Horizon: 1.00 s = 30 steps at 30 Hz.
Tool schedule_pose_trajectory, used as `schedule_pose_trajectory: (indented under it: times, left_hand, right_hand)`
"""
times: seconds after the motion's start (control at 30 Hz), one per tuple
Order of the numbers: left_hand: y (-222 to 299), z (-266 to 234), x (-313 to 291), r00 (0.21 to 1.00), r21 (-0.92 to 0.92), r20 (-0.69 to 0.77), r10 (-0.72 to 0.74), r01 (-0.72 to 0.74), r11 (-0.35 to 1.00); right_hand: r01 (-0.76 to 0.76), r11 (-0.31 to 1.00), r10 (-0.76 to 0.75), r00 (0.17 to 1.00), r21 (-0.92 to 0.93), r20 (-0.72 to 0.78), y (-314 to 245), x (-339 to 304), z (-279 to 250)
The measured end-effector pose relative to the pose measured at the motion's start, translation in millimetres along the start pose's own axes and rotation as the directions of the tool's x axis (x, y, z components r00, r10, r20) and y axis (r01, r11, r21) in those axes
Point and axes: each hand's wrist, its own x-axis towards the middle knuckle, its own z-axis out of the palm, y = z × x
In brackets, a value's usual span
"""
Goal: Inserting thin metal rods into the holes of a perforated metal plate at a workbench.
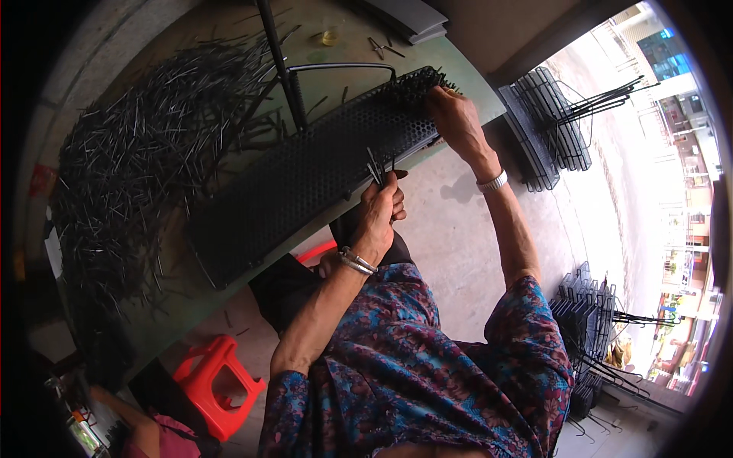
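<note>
A long black perforated board (305, 172) lies slantwise along the near edge of the table, its surface covered in rows of small holes. Many short black sticks (420, 85) stand up densely at its far right end. My right hand (456, 118) is there, fingers pinched together against these sticks; its fingertips hide what they grip. Below the board's near edge, my left hand (385, 202) is closed around a small bunch of thin black sticks (374, 166), whose ends poke out above the fingers.
A large heap of loose black sticks (160, 126) covers the table's left side. A black metal frame (289, 84) rises behind the board. A cup (330, 37) stands at the back. Below are a red stool (217, 385) and another person's arm (126, 408). Black wire racks (553, 122) stand right.
</note>
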Motion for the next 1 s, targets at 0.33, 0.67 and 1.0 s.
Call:
schedule_pose_trajectory:
  times: [0.33, 0.67, 1.0]
  left_hand:
    - [2, 8, -4, 0.999, 0.016, -0.035, 0.037, -0.036, 0.999]
    - [-2, 2, -1, 0.999, 0.049, -0.006, 0.039, -0.039, 0.998]
    - [3, 4, -9, 0.997, 0.004, 0.032, 0.075, -0.075, 0.997]
  right_hand:
    - [-0.074, 0.994, 0.063, 0.989, -0.086, -0.13, -3, -15, 6]
    - [-0.191, 0.951, 0.171, 0.98, -0.243, -0.102, -9, -7, 5]
    - [-0.301, 0.953, 0.286, 0.931, -0.036, -0.226, -10, -19, 14]
